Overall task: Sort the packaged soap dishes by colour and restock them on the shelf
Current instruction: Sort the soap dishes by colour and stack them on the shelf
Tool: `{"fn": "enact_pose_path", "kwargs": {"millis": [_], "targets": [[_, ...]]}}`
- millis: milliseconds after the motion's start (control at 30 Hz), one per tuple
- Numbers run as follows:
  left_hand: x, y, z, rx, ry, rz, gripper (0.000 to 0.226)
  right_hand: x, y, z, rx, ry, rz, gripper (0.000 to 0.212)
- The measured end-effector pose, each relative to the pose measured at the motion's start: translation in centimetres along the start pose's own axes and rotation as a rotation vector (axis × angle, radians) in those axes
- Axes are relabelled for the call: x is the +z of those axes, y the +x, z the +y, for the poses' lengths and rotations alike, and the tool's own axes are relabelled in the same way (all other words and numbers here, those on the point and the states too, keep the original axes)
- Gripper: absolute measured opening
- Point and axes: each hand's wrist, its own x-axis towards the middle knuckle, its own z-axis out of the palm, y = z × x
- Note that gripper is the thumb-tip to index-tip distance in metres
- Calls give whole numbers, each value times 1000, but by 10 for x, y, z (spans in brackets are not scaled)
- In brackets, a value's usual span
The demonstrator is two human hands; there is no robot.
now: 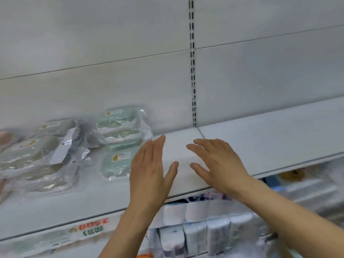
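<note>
Several green packaged soap dishes (pixel 119 142) lie stacked in clear wrap on the white shelf (pixel 260 142). Left of them sits a pile of grey-beige packaged soap dishes (pixel 35 155). A pink package (pixel 4 138) shows at the far left edge. My left hand (pixel 150 172) hovers flat with straight fingers just right of the green stack, its edge close to the wrap; I cannot tell whether it touches. My right hand (pixel 217 162) is spread, palm down, above bare shelf further right. Neither hand holds anything.
A slotted upright (pixel 192 71) divides the white back panel. A price label (pixel 89 228) runs along the shelf's front edge. Wrapped white rolls (pixel 195 224) fill the shelf below, with more packaged goods (pixel 297 183) to the lower right.
</note>
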Motion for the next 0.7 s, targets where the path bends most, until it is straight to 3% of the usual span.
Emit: {"fn": "enact_pose_path", "kwargs": {"millis": [167,333,500,700], "targets": [[72,-17,120,165,-84,-127,69,-50,-114,94,225,-115,60,49],[153,-66,245,257,-254,-345,69,-85,-256,200,506,-42,18,42],[242,-125,334,154,-409,-683,66,-83,-387,284,852,179,-292,40],[343,-170,340,-167,-381,-1055,62,-13,-474,319,978,524,-675,47]]}}
